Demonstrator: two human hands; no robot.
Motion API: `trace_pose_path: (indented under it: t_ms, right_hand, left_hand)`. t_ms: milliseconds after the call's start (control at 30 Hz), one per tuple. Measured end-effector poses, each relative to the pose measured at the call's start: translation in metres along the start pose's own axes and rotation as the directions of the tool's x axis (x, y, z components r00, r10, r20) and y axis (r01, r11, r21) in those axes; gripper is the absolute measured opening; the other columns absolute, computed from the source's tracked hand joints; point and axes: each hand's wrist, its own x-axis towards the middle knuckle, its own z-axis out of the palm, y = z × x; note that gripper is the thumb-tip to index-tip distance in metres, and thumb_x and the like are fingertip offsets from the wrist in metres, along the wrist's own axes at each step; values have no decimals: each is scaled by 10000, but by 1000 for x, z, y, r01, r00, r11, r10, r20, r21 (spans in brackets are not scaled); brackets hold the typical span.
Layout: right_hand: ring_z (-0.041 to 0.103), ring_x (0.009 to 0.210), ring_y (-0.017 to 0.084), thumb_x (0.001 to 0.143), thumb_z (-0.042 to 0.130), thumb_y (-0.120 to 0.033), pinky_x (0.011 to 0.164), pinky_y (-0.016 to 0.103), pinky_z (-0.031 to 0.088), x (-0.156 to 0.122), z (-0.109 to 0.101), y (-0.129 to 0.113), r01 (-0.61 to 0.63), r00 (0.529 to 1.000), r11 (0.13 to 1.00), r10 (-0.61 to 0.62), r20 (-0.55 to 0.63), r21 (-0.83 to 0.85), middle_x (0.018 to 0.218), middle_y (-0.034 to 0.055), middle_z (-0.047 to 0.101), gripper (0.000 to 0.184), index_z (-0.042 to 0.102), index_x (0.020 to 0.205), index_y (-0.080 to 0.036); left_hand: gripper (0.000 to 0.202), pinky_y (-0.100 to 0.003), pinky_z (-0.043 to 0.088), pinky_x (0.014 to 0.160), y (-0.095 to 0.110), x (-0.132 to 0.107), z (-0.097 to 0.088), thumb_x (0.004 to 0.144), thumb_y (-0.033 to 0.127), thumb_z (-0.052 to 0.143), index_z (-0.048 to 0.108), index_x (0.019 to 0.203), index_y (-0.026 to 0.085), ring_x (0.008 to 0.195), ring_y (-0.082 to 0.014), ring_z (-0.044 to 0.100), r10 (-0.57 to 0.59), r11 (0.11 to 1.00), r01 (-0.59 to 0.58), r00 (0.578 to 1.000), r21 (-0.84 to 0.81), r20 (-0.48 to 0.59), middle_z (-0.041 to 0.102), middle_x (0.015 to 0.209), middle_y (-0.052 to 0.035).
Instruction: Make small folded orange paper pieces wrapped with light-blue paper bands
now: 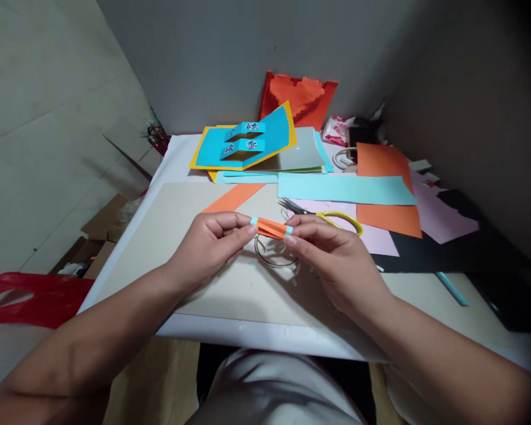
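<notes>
Between my hands, above the table, is a small folded orange paper piece (271, 228) with light-blue ends. My left hand (216, 236) pinches its left end between thumb and fingers. At the right end, my right hand (325, 248) pinches it the same way. Below the paper lies a thin metal ring (277, 264), partly covered by the piece and my right hand. Scissors (336, 219) with yellow handles rest just beyond my right hand, blades toward the left. Behind my left hand, an orange paper strip (236, 196) lies flat.
A blue and yellow pop-up card (274, 133) rests on stacked paper at the back. A light-blue strip (345, 189) crosses an orange sheet (387, 171) on the right. Small scraps lie on the grey board (159, 236). A red bag (39, 298) hangs left of the table.
</notes>
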Motion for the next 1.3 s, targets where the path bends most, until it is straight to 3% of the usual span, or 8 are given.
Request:
trace_pose_path:
  t_ms: [200,333,467,667,800,933,1167,1300]
  right_hand:
    - [587,1051,188,758,807,-244,929,329,441,0,1,0,-38,999,999,38,30,4,959,25,647,58,759,727,-234]
    - [592,883,130,837,743,-296,817,256,452,1,0,-4,-45,999,999,45,-1,13,867,5,648,165,730,693,-218]
    - [565,734,90,880,700,-339,706,217,454,2,-1,-7,-116,993,988,119,-18,103,784,-24,639,136,711,811,-222]
    - [647,828,126,789,792,-319,774,256,511,1,1,-9,-316,912,946,280,300,77,921,17,715,221,716,960,-201]
    - [660,781,121,759,809,-244,742,263,527,-1,2,-7,-360,884,927,301,358,107,861,11,714,243,706,973,-195]
    - [638,753,100,739,824,-224,725,246,520,-1,2,-7,-366,882,923,304,361,117,841,-3,700,277,697,984,-202]
    - [624,718,86,877,708,-295,695,230,505,-2,1,-10,-444,839,882,348,419,157,839,9,691,237,673,1092,-203]
    - [612,705,84,854,735,-265,688,233,501,-3,1,-6,-479,819,862,371,438,166,848,17,682,261,655,1089,-187]
  left_hand:
    - [148,-183,208,433,-3,0,1,865,293,700,727,796,165,471,-42,334,-10,995,10,1000,-95,6,519,562,41]
    - [136,-182,210,441,-4,0,0,872,278,696,732,792,173,476,-37,332,-1,993,3,1000,-122,13,528,580,38]
    - [124,-178,242,456,-4,-1,-4,871,273,695,736,801,179,483,-42,349,8,995,-5,1000,-96,27,485,546,47]
    - [113,-177,382,526,1,-1,-5,855,224,683,730,795,141,556,-68,508,30,1000,-31,987,2,155,631,634,8]
    - [134,-221,435,563,3,-2,-4,831,254,687,721,798,129,608,-126,599,9,996,-23,985,81,175,698,690,-35]
    - [185,-241,415,538,4,-2,-6,815,305,684,719,798,125,565,-139,582,-29,989,4,986,148,164,671,642,-37]
    - [88,-234,314,502,8,-1,-9,754,193,632,684,722,130,491,-93,432,-41,994,20,978,106,203,525,516,24]
    - [58,-215,285,494,10,-2,-8,714,151,620,673,704,130,483,-72,381,-50,996,31,973,85,224,487,500,49]
